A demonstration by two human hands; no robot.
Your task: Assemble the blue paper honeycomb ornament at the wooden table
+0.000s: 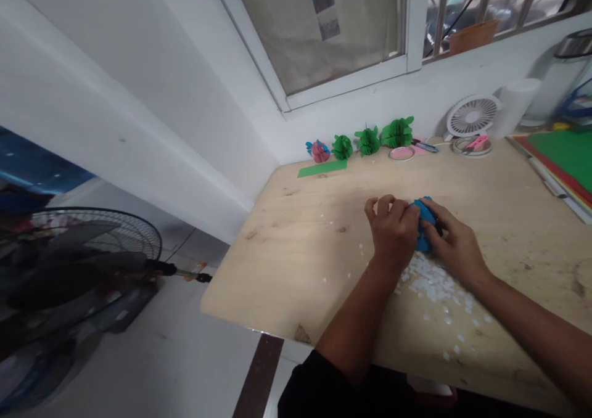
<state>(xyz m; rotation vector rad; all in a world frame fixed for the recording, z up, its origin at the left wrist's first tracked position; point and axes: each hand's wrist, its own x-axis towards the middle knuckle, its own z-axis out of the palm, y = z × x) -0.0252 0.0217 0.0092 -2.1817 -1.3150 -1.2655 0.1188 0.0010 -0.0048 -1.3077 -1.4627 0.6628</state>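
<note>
Head view: a black sleeve point(319, 387) shows at the near edge of the table point(277, 245), and two bare forearms reach in over the wood. Small white scraps point(437, 285) lie loosely heaped between the forearms, just nearer than the hands, with a few strays to the left. Beyond the heap, the blue piece point(422, 244) is held between the two hands. The left hand point(392, 227) is on its left side, with fingers bent and the thumb side pressed to it. The right hand point(459, 242) is on its right side, with thumb and fingers clamped on it. Whether the piece touches the table cannot be told.

Farther off, a green strip point(322, 169) lies flat, well apart from both hands. Behind it, along the wall, stand a pink-and-blue figure point(319, 152) and three green figures point(369, 141). To their right are a white ring point(401, 153), a cutter point(425, 146), pink scissors point(477, 143) and a small fan point(472, 117). Coloured sheets point(567, 153) lie at far right. A window point(346, 42) is above.
</note>
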